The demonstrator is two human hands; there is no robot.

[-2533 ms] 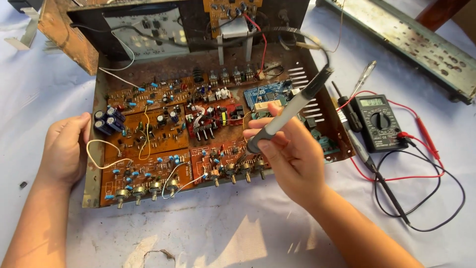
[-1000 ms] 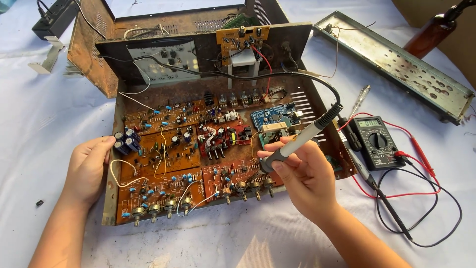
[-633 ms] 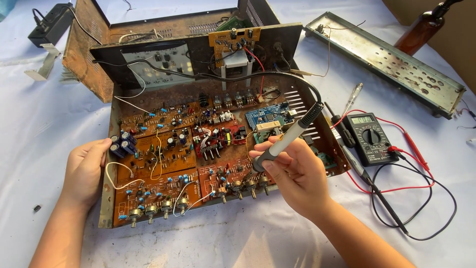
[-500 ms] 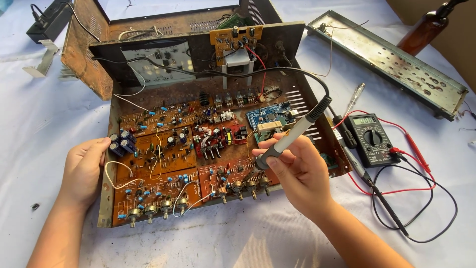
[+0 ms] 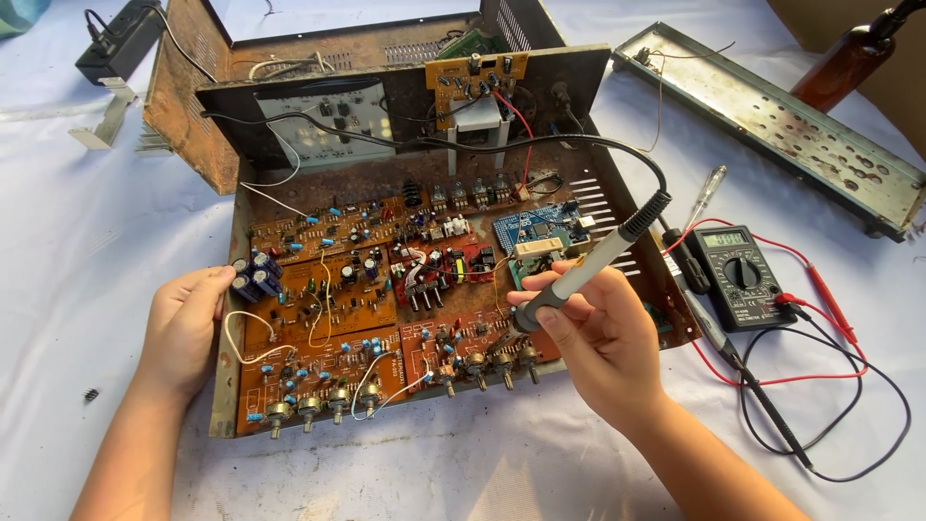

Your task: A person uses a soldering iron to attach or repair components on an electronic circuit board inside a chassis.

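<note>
Right hand (image 5: pixel 603 338) pinched a grey soldering iron (image 5: pixel 588 270) low over brown circuit boards (image 5: pixel 318 299); a slip could probably bridge neighbouring joints.

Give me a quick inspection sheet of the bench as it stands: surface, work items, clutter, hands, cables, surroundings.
Surface: white cloth, wrinkled.
Job's things: open rusty chassis with orange circuit boards; soldering iron, tip down at the boards.
Clutter: multimeter, loose metal panel, black adapter, metal bracket, brown bottle.
Grips: left hand rests on the chassis edge; right hand holds the iron.
Cables: iron cord across chassis; red and black probe leads at right.
Surroundings: nothing seen.
</note>
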